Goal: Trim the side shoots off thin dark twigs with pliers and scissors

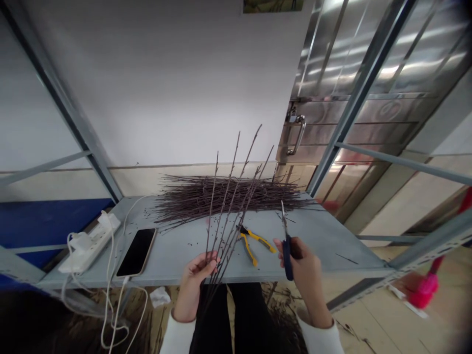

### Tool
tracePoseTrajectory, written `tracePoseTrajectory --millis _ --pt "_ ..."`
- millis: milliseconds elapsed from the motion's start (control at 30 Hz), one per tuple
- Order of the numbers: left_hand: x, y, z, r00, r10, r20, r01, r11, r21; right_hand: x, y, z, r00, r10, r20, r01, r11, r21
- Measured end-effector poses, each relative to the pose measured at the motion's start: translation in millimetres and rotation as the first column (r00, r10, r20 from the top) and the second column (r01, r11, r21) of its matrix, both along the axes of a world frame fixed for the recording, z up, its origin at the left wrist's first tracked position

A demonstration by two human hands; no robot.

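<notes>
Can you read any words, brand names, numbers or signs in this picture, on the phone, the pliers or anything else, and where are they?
Nothing can be read: the phone has a dark screen, any marks on the power strip, the yellow-handled pliers, the blue-handled scissors in the right hand and the twigs in the left hand are too small or blurred to tell, and the picture on the wall is cut off at the top edge.
</notes>
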State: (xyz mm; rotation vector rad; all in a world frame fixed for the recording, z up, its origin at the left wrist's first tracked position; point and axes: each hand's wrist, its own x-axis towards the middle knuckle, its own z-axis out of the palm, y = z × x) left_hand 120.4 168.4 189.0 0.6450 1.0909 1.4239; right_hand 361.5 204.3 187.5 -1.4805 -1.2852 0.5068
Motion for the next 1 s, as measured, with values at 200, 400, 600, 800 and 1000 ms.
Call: tracePoseTrajectory --millis 200,400,600,800,1000 --pt "2.3 0.0 4.0 0.995 0.024 0.092 -0.024 1.0 0.002 -19.7 -0.9 -4.3 0.966 0.163 -0.203 -0.18 0.981 -0.069" --pt "4.6 0.7 5.9 0.99 0.042 0.133 -0.04 0.999 -0.017 -47.3 1.6 -6.6 0.925 0.253 -0.284 -0.278 0.959 -0.051" --pt "8.2 4.5 4.8 0.988 0.032 0.152 -0.034 0.999 0.008 -88.2 2.5 -9.1 0.807 0.34 -0.482 -0.36 0.931 0.053" --pt "6.3 4.4 -2.2 0.994 -0.024 0.107 0.016 0.998 0.068 -106.9 10.4 -6.1 0.683 0.357 -0.638 -0.387 0.917 0.099" --pt "0.0 1.3 -7.8 0.999 0.034 -0.027 -0.031 0.992 0.123 -110.9 8.4 -2.7 0.597 0.33 -0.731 -0.387 0.917 0.098"
